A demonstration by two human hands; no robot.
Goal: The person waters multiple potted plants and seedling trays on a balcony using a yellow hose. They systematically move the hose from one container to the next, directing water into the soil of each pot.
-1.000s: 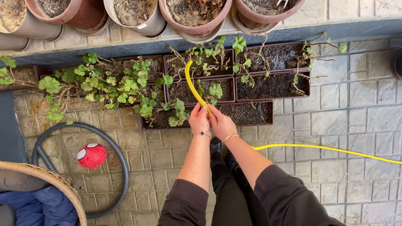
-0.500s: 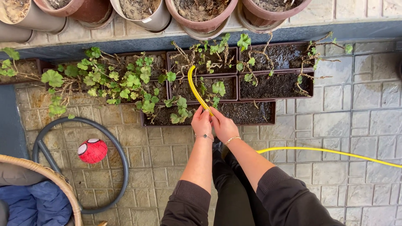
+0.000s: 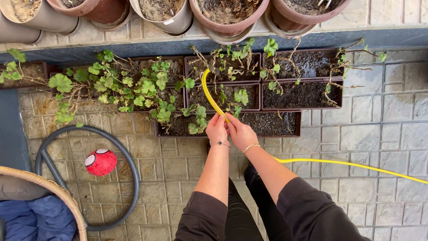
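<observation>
hands: left hand [image 3: 217, 129], right hand [image 3: 240, 132] grip yellow hose [image 3: 207, 93] | wet paving [image 3: 370, 129], planter troughs [image 3: 285, 94]

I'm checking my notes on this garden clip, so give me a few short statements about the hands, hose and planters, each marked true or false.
1. Both the left hand and the right hand grip the thin yellow garden hose. True.
2. The hose's free end curves over the dark rectangular soil-filled planter boxes. True.
3. The red ball with a web pattern lies inside one of the planter boxes. False: it lies on the paved floor, within the dark grey hoop.
4. The hose trails off to the person's left. False: it runs away to the right edge.
5. The round pots stand on a raised ledge behind the boxes. True.
</observation>
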